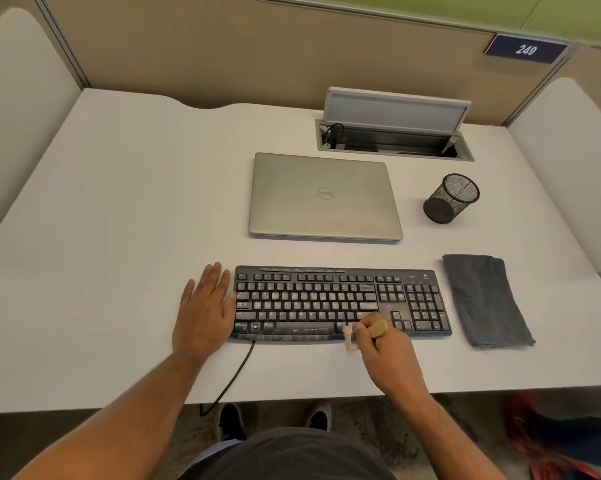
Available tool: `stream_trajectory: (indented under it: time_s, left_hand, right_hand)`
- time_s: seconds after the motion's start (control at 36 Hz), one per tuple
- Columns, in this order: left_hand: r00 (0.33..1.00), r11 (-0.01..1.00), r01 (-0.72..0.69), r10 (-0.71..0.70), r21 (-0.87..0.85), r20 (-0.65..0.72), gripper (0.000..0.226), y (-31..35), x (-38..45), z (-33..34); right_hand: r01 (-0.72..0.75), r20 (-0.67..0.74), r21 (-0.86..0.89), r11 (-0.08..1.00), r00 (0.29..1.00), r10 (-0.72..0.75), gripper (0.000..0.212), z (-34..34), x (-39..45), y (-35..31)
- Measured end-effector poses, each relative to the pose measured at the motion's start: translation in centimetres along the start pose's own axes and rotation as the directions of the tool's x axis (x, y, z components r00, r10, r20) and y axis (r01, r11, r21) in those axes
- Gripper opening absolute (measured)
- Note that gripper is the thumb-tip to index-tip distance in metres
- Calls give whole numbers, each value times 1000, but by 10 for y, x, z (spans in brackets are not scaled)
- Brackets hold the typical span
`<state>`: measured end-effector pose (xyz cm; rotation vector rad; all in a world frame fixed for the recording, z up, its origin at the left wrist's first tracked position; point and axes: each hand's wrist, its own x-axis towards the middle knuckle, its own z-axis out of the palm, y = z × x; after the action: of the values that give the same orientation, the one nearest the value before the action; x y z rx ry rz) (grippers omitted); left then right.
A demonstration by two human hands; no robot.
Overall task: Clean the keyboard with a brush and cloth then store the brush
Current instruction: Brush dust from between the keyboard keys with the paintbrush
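Observation:
A dusty black keyboard (326,299) lies on the white desk (119,202) near its front edge. My right hand (385,348) grips a small wooden-handled brush (378,328), whose pale bristles (350,337) touch the keyboard's front edge, right of the space bar. My left hand (205,306) lies flat on the desk with straight fingers, its thumb side against the keyboard's left end. A folded dark grey cloth (486,299) lies on the desk just right of the keyboard.
A closed silver laptop (323,197) sits behind the keyboard. A black mesh pen cup (449,199) stands to its right. Behind them an open cable box (394,138) is set into the desk. The keyboard's cable (233,375) runs off the front edge. Partitions enclose three sides.

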<state>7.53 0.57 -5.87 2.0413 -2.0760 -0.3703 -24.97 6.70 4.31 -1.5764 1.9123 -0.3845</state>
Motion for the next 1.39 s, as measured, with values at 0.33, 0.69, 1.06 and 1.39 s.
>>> stream_trajectory:
  time_s: [0.33,0.69,1.06,1.39]
  left_hand:
    - [1000,1000,2,-2,4,5,72,-1,0,1]
    - [1000,1000,-1,1,13,1,71,1,1,-1]
    - [1000,1000,0,0,2,-3,71,0,0,0]
    - [1000,1000,-2,2,-18,-11,70,0,1,1]
  right_hand:
    - [72,64,5,997,995,-72,14,3,-5,-11]
    - [120,43,-15,993,992,-119,14,6,-7,-8]
    - [284,163,-27,958,947,-276,24,31,-14,-23]
    - [140,-182,61,988,975,-127,15,24,-21,13]
